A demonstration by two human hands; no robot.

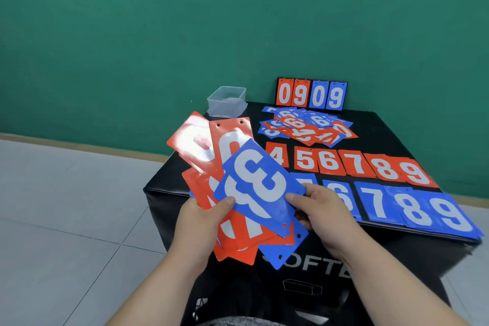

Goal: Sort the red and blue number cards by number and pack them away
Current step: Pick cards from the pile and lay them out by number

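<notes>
My left hand grips a fanned bunch of red and blue number cards above the near left corner of the black box. On top of the fan lies a blue 3 card, whose right edge my right hand pinches. Sorted red cards numbered 4 to 9 lie in a row on the box, with a row of blue cards in front of them up to 9; my hands and the fan hide the rows' left ends. An unsorted heap of cards lies further back.
A clear plastic container stands at the box's back left corner. A flip scoreboard reading 09 09 stands at the back edge. Behind is a green wall; grey floor tiles lie to the left.
</notes>
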